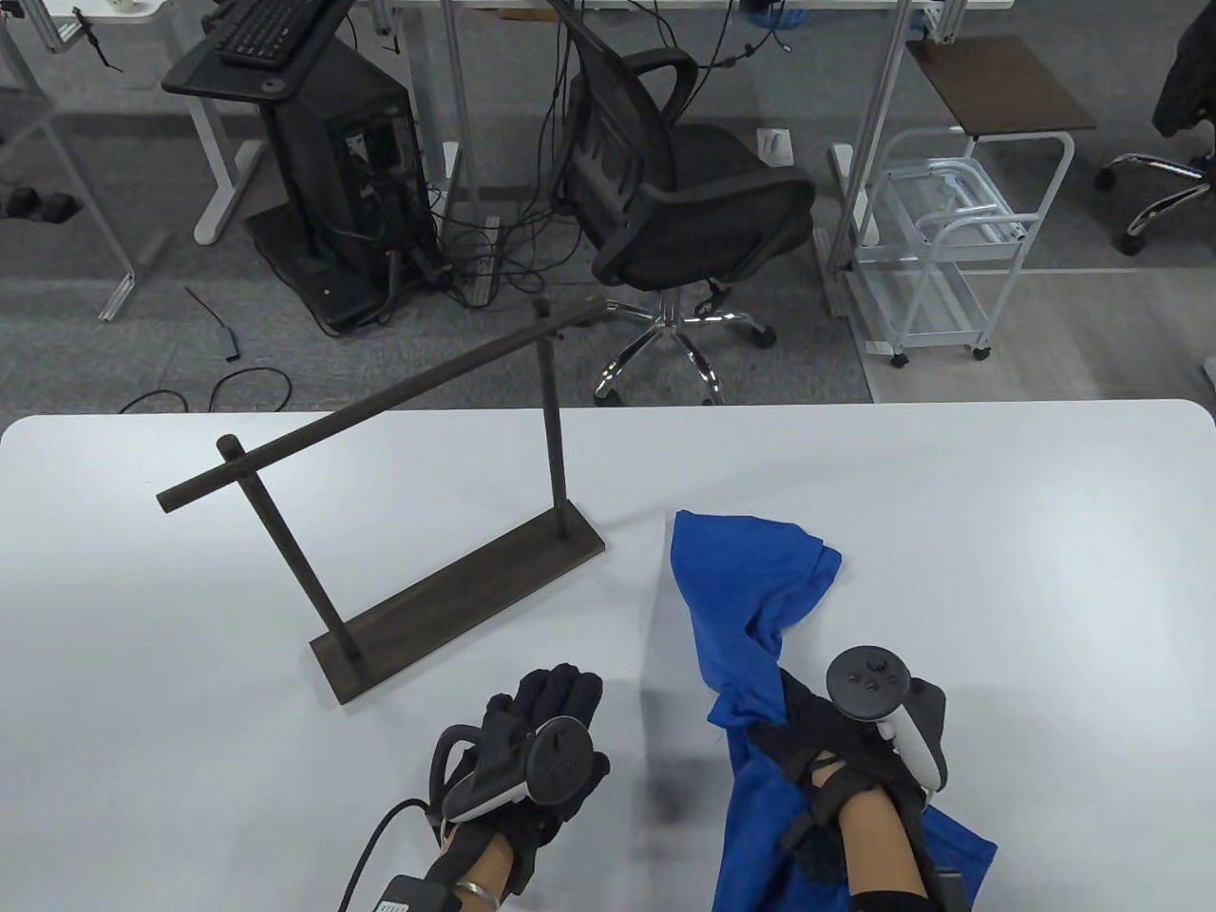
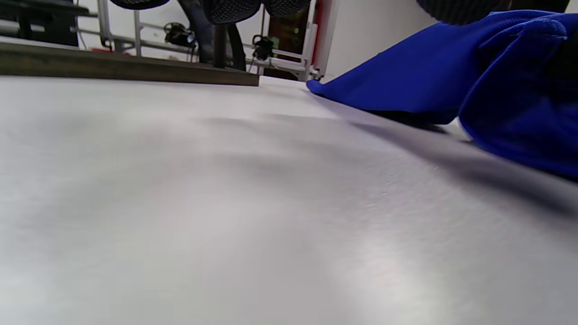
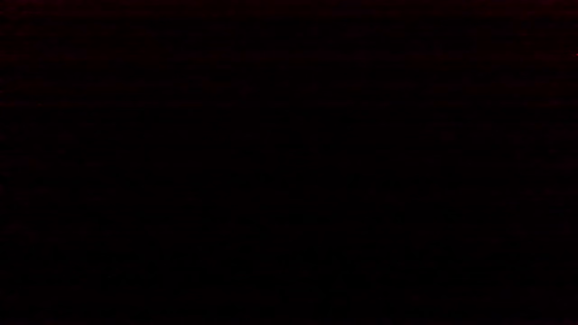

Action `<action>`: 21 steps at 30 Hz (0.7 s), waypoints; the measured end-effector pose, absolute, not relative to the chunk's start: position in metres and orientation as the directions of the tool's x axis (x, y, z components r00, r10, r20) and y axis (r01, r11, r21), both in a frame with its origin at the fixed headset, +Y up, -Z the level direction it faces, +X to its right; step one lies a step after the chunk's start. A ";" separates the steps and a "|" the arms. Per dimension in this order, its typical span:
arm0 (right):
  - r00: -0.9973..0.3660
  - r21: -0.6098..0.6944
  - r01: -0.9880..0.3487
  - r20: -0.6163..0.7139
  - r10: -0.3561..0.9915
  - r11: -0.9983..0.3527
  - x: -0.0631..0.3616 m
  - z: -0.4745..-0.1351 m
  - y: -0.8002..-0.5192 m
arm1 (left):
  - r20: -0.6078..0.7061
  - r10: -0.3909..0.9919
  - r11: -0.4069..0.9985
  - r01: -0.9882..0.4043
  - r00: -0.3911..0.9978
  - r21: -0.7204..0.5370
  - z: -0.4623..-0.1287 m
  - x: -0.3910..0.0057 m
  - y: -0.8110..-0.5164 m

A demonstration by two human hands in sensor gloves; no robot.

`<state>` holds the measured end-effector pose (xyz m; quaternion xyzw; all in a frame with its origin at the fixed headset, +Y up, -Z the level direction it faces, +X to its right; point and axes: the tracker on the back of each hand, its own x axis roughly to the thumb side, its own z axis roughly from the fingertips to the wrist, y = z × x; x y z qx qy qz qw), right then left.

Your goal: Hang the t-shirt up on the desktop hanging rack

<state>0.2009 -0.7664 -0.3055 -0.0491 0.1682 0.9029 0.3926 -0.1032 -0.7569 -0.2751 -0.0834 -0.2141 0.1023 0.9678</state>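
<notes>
Table: broad white rounded-corner table [image 1: 997, 570], matte top; it carries the rack, the shirt and both hands.
Rack: dark brown wooden desktop hanging rack [image 1: 456, 589], flat rectangular base, two upright posts, one long crossbar running diagonally from lower left to upper right; nothing hangs on the bar. In the left wrist view its base edge [image 2: 135, 72] shows at low angle, far left.
T-shirt: royal-blue cotton t-shirt [image 1: 750, 589], bunched and partly lifted, right of the rack base and apart from it; its far part lies crumpled on the table, its near part drapes under and around the right forearm toward the bottom edge. In the left wrist view the blue cloth [image 2: 406, 81] rests on the table at right.
Right hand: black-gloved right hand [image 1: 836, 750], tracker on its back, clenched on a gathered neck of the shirt; the fingers themselves are largely hidden by cloth, so the exact grip is probably a full fist.
Left hand: black-gloved left hand [image 1: 532, 750], tracker on its back, lying flat on the table near the rack base, fingers [image 1: 560, 689] extended together and released, holding nothing.
Right wrist view: wholly dark; nothing legible.
Background: black mesh office chair [image 1: 684, 199] and white wire trolley [image 1: 940, 247] on grey carpet beyond the table.
</notes>
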 end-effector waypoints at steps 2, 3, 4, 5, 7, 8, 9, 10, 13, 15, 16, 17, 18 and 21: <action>-0.651 0.254 -0.756 -0.191 0.734 -0.604 0.199 -0.305 -0.762 | 0.389 0.307 0.945 -0.229 0.868 -0.235 -0.276 -0.102 -0.757; -0.619 0.249 -0.780 -0.177 0.765 -0.574 0.198 -0.305 -0.759 | 0.385 0.355 0.928 -0.271 0.852 -0.255 -0.276 -0.102 -0.756; -0.595 0.246 -0.797 -0.168 0.786 -0.551 0.197 -0.305 -0.758 | 0.380 0.386 0.916 -0.300 0.840 -0.266 -0.276 -0.102 -0.756; -0.554 0.237 -0.824 -0.153 0.818 -0.514 0.195 -0.305 -0.755 | 0.373 0.435 0.894 -0.345 0.820 -0.285 -0.276 -0.102 -0.756; -0.492 0.223 -0.860 -0.124 0.862 -0.458 0.192 -0.304 -0.751 | 0.356 0.516 0.850 -0.414 0.779 -0.325 -0.276 -0.101 -0.756; -0.470 0.217 -0.872 -0.112 0.876 -0.440 0.191 -0.303 -0.749 | 0.347 0.546 0.831 -0.439 0.762 -0.342 -0.276 -0.101 -0.756; -0.439 0.207 -0.886 -0.094 0.893 -0.414 0.190 -0.303 -0.747 | 0.336 0.587 0.802 -0.472 0.737 -0.366 -0.276 -0.100 -0.757; -0.411 0.199 -0.899 -0.079 0.908 -0.390 0.188 -0.302 -0.744 | 0.329 0.614 0.782 -0.494 0.718 -0.381 -0.276 -0.100 -0.757; -0.339 0.182 -0.927 -0.034 0.940 -0.328 0.186 -0.301 -0.739 | 0.315 0.687 0.720 -0.553 0.655 -0.419 -0.274 -0.097 -0.757; -0.282 0.181 -0.944 -0.001 0.960 -0.277 0.184 -0.299 -0.735 | 0.309 0.728 0.680 -0.591 0.612 -0.434 -0.272 -0.096 -0.755; -0.264 0.178 -0.949 0.010 0.964 -0.262 0.183 -0.299 -0.733 | 0.307 0.739 0.670 -0.601 0.600 -0.437 -0.272 -0.095 -0.755; -0.238 0.175 -0.955 0.031 0.971 -0.239 0.182 -0.298 -0.731 | 0.305 0.752 0.655 -0.614 0.584 -0.439 -0.271 -0.095 -0.754; -0.213 0.174 -0.960 0.054 0.976 -0.219 0.181 -0.297 -0.728 | 0.305 0.762 0.645 -0.625 0.571 -0.441 -0.271 -0.095 -0.753; -0.165 0.183 -0.966 0.100 0.981 -0.181 0.178 -0.296 -0.723 | 0.302 0.784 0.619 -0.648 0.542 -0.444 -0.270 -0.096 -0.751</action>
